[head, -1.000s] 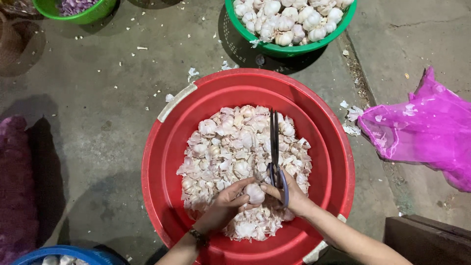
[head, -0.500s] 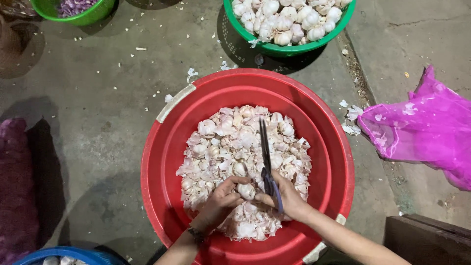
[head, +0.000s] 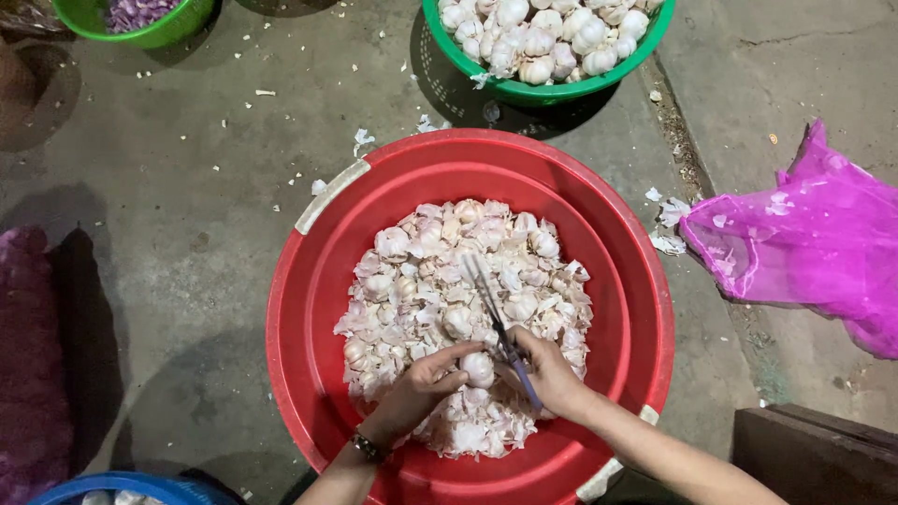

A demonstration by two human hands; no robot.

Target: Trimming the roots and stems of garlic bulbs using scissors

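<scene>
The left hand [head: 423, 382] grips a garlic bulb [head: 478, 368] between its fingertips, just above the pile of garlic and skins in the red basin [head: 299, 327]. The right hand [head: 550, 372] is closed on a pair of scissors [head: 494, 323], blades slightly parted and pointing away over the pile, beside the bulb. The basin sits on the concrete floor [head: 187, 187]. To the right lies a pink bag [head: 804, 243]. Beyond, a green basket [head: 552, 91] holds whole bulbs; a second green bowl [head: 150, 33] stands far left.
</scene>
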